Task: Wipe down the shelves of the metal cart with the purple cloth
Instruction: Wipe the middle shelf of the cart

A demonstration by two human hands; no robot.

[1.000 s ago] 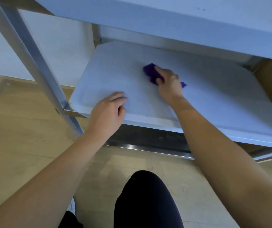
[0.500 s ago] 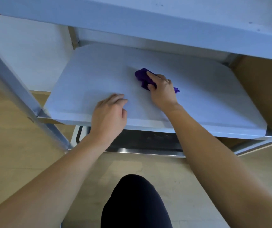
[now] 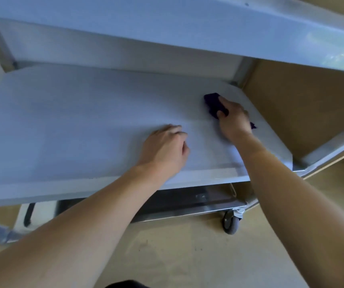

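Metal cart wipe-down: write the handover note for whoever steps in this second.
Right hand grips the purple cloth and presses it on the middle shelf, near its far right corner.
Left hand rests on the same shelf near the front edge, holding nothing.
Done: the middle shelf is being wiped; how much of it is clean cannot be told.
Left: the rest of this shelf, then probably the top shelf and the bottom shelf.

Bare left hand [image 3: 165,146] and right hand [image 3: 233,119] on unsleeved forearms, with black clothing [image 3: 125,284] low between them.
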